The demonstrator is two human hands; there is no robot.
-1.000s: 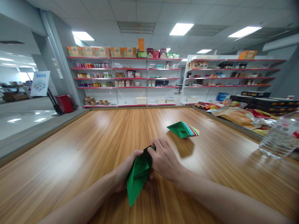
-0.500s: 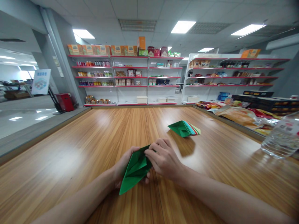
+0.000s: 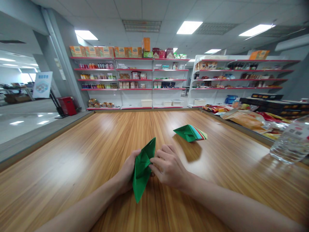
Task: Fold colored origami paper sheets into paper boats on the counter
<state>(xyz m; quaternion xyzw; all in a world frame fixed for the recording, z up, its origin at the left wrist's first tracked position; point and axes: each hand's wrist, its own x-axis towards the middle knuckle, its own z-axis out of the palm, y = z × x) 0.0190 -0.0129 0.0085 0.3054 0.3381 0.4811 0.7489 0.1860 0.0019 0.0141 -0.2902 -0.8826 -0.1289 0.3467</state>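
Observation:
A folded green paper boat [image 3: 142, 170] is held up over the wooden table, its two pointed ends facing up and down. My left hand [image 3: 127, 169] is closed around its left side, with the fingers partly hidden behind the paper. At the right edge of the boat, my right hand [image 3: 169, 167] pinches the paper between thumb and fingers. Beyond my right hand lies a nested stack of folded paper boats [image 3: 189, 132], green at the front with several other colours showing at its right end.
The wood-grain table [image 3: 96, 141] reaches toward shelves [image 3: 135, 79] of packaged goods. A clear plastic bottle [image 3: 289, 141] is at the right. Snack packets [image 3: 248, 120] and stacked dark boxes [image 3: 277, 106] lie past the table's right edge.
The green boat has turned more upright, its top end now clear of my right fingers. My right hand has slid slightly down to its right edge. The stack has not moved.

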